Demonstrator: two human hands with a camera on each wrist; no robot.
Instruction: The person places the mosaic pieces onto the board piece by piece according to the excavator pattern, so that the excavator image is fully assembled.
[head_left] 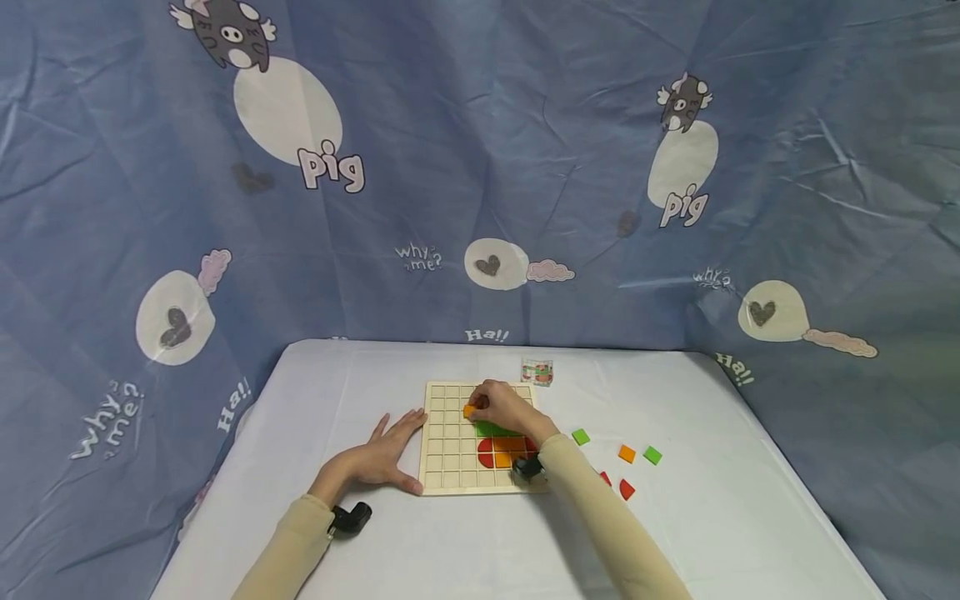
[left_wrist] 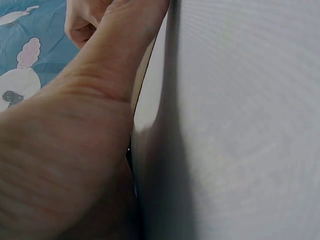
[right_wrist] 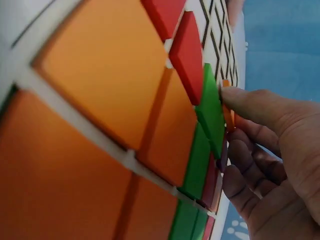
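Observation:
A wooden grid board [head_left: 442, 460] lies flat on the table, partly filled with red, green and orange tiles. My left hand [head_left: 378, 458] is spread beside it, with the fingertips and thumb touching its left edge. Between thumb and fingers my right hand [head_left: 508, 407] pinches an orange square tile [head_left: 469, 412] above the board's upper middle. In the right wrist view that orange tile [right_wrist: 229, 111] stands on edge next to a green tile [right_wrist: 212, 112]. The right hand and forearm hide the board's right part. The left wrist view is mostly filled by the left hand [left_wrist: 65, 150].
Right of the board lie loose pieces: green tiles [head_left: 581, 437] [head_left: 652, 455], an orange tile [head_left: 627, 453] and red quarter-round pieces [head_left: 627, 489]. A small pattern card [head_left: 537, 372] lies behind the board. Blue printed cloth [head_left: 480, 208] hangs behind the white table [head_left: 360, 567].

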